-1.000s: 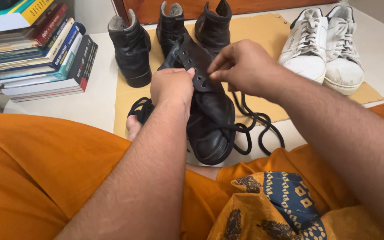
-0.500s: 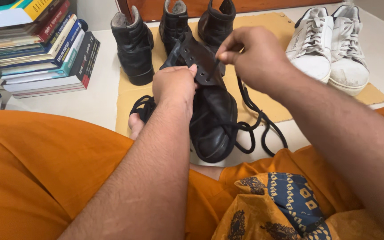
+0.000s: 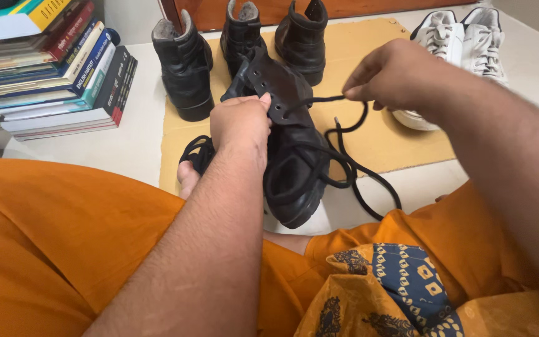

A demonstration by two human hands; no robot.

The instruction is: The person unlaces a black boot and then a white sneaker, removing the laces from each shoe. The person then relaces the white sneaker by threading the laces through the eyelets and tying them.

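- Black leather boot [image 3: 294, 162] lies on your lap edge, toe toward you, over the yellow mat [image 3: 369, 131].
- Your left hand [image 3: 241, 125] grips the boot's eyelet flap, thumb on top.
- Your right hand [image 3: 394, 72] pinches the black lace [image 3: 338, 165] taut, up to the right.
- Three more black boots [image 3: 185, 68] stand behind; white sneakers [image 3: 463, 43] right, stacked books [image 3: 57, 75] left.

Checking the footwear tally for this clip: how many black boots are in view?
4. One boot is held by the left hand while the right hand pulls its lace; three stand on the yellow mat behind: left, middle, right.
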